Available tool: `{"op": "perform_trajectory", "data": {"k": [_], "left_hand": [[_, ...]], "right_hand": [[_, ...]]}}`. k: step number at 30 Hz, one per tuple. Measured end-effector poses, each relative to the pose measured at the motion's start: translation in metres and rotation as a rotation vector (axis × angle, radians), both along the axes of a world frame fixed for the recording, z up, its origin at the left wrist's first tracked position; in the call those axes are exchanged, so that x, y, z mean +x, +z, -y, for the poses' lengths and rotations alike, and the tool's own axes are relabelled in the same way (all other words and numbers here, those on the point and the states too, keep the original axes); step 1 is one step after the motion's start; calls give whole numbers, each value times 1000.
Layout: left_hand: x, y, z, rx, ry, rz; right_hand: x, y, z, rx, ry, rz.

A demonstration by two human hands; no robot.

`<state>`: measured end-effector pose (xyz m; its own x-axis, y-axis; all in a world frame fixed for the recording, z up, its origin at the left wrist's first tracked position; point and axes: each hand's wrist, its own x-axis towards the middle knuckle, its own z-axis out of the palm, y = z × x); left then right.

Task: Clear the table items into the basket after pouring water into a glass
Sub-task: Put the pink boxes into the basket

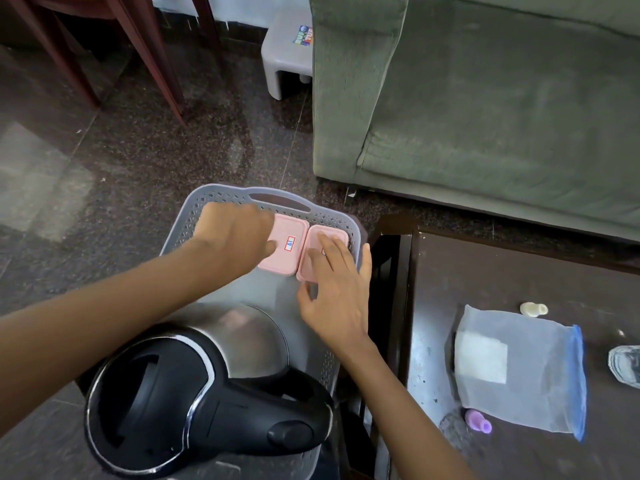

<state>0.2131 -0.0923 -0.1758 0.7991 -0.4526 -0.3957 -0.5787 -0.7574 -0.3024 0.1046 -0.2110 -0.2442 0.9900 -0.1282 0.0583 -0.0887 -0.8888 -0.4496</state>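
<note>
A: What is underfoot, nearest first?

B: A dark speckled stone floor (114,157), glossy with pale reflections; on it sits a grey perforated basket (194,216), and just to its right a dark wooden table (502,271), its top dusty and scuffed.

A: And inside the basket?

B: At the near end an electric kettle (194,386), steel body with a black lid and handle; its lower edge is cut off by the frame; at the far end two pink lidded boxes lie side by side, touching, under the handle slot.

A: The hands?

B: The left hand (239,237) lies over the left pink box (287,249), fingers curled down on its near left corner; whether it grips or only presses I cannot tell; the right hand (332,289) lies flat with fingers spread on the right pink box (317,244), hiding most of that lid and its label.

A: The label on the other one?

B: A small red-bordered sticker; the characters are too blurred to read.

A: What remains on the table?

B: A translucent zip bag (540,368) with a blue edge and a white patch; a small purple piece (479,421) at its near corner; a small cream piece (533,309) beyond it; a clear glass object (627,365) cut off at the right edge.

A: Farther off?

B: A green sofa (485,98), a grey plastic stool (287,53) beside it, and reddish wooden legs (149,53) at the upper left.
</note>
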Motion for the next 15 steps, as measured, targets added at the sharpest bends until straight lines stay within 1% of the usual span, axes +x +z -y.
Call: {"op": "perform_trajectory", "data": {"k": [5, 8, 12, 15], "left_hand": [[-16, 41, 28, -94, -250, -9], [-39, 57, 64, -199, -358, -26], [-83, 56, 138, -259, -450, -153], [-121, 49, 203, -311, -434, -295]], "right_hand": [[-15, 16, 6, 142, -108, 236], [-43, 25, 33, 224, -203, 315], [-100, 25, 105, 269, -306, 333], [-151, 20, 174, 275, -416, 316]]}}
